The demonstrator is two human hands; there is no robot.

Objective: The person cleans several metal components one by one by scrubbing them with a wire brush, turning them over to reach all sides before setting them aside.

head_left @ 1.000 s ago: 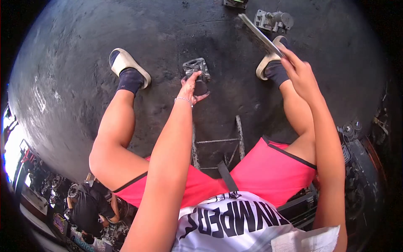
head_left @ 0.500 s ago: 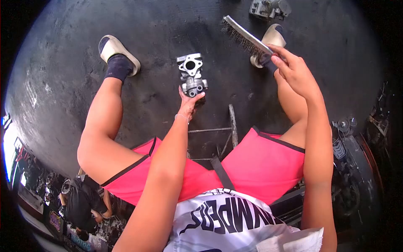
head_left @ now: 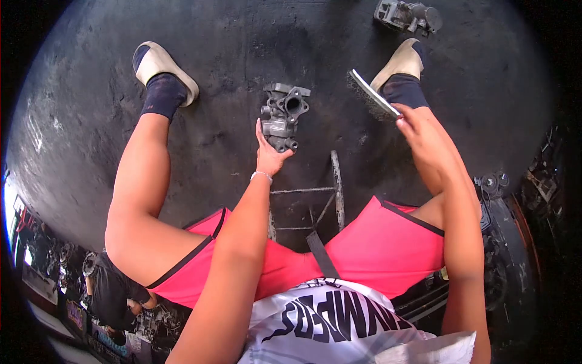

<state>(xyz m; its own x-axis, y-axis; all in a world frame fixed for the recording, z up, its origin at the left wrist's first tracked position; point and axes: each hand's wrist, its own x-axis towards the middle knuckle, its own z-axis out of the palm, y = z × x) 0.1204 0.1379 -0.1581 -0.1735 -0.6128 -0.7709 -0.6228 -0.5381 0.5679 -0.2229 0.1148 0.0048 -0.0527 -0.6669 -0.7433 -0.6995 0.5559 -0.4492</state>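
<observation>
My left hand (head_left: 273, 156) grips the lower end of a grey metal part (head_left: 282, 119), thumb on one side and fingers on the other. The part has a flange with a round opening facing up at its right and another flange at its far end. To the right, my right hand (head_left: 418, 128) holds a wire brush (head_left: 374, 95) by its near end, with fingers closed round it. The dark bristles face down and to the left. Brush and metal part are apart.
Another metal part (head_left: 407, 17) lies on the dark floor (head_left: 230, 54) at the top right. A metal frame (head_left: 337, 188) stands between my legs. At the lower left another person (head_left: 115, 291) is among machine parts. More parts (head_left: 492, 183) are at the right.
The metal part has turned in my left hand, its round opening now further right. My right hand and the brush have moved down, and the brush has tilted more steeply.
</observation>
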